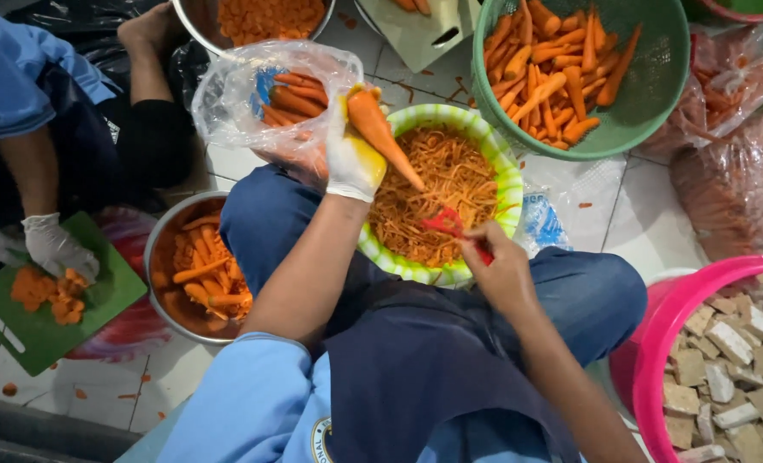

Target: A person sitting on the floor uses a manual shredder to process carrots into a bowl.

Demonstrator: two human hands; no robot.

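Note:
My left hand (353, 154), in a white glove, grips a whole peeled carrot (381, 130) by its thick end, tip pointing down over a green-and-white bowl (508, 184) full of carrot shavings. My right hand (500, 267), bare, holds a red peeler (450, 225) at the bowl's near rim, below the carrot's tip. The bowl rests between my knees on my blue trousers.
A clear bag of carrots (261, 94) lies by my left knee, a metal bowl of carrots (195, 270) beside it. A green basket of peeled carrots (647, 86) stands behind. A pink tub of pale blocks (656, 343) is right. Another person's gloved hand (56, 249) rests on a green cutting board (30, 330).

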